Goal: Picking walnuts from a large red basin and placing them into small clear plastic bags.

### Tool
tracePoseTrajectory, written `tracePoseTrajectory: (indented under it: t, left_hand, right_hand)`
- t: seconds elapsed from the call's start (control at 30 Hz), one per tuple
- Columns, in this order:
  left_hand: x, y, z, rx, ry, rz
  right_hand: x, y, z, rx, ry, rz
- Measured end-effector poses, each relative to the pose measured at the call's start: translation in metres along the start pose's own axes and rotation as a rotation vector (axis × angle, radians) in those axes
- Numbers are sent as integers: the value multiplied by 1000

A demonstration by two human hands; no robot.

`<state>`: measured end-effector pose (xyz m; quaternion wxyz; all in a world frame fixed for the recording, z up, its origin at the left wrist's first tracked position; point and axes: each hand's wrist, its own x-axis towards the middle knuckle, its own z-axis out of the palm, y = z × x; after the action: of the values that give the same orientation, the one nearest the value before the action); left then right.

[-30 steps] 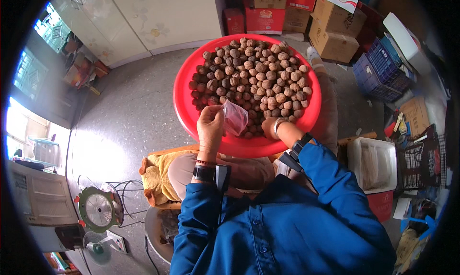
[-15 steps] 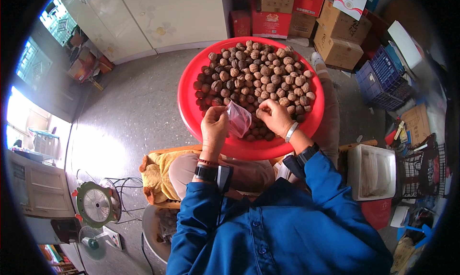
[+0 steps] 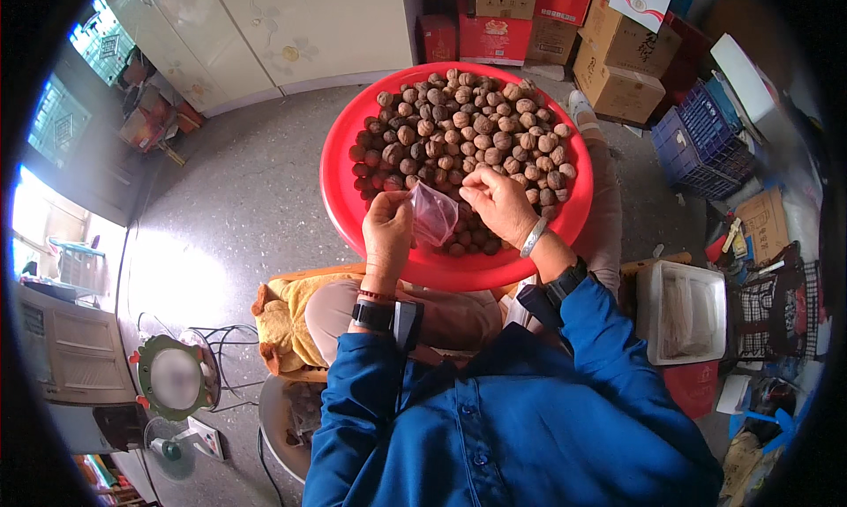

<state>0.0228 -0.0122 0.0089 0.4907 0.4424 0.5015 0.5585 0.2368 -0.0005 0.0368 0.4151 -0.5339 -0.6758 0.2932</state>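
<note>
A large round red plastic basin [image 3: 340,189] sits in front of me, holding a heap of brown walnuts [image 3: 468,123]. Over its near side, my left hand [image 3: 386,238] pinches the edge of a small clear, pinkish plastic bag [image 3: 434,216], which hangs with its mouth spread. To the right of the bag, my right hand [image 3: 503,209] hovers above the nuts. Its thumb and fingertips are drawn together near the bag's mouth; what is between them, if anything, I cannot make out. Part of the heap lies hidden behind the bag and both hands.
Beyond the basin are stacked cartons [image 3: 618,88] and a pale cabinet [image 3: 291,30]. Blue crates [image 3: 701,145] and a white foam box [image 3: 648,317] stand on the right. A green-rimmed fan [image 3: 176,379] and a metal bowl [image 3: 275,428] are at the lower left.
My right hand has lifted slightly and shifted left, its fingertips rising from beside the nuts. My left hand still holds the bag in nearly the same place.
</note>
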Motion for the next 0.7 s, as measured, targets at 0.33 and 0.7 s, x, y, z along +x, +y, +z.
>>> tracePoseTrajectory:
  t: [0.33, 0.7]
  left_hand:
    - [3, -7, -4, 1, -10, 24]
    - [3, -4, -2, -11, -11, 15]
  right_hand:
    - [-7, 53, 9, -267, -243, 108]
    - [18, 102, 56, -398, -994, -8]
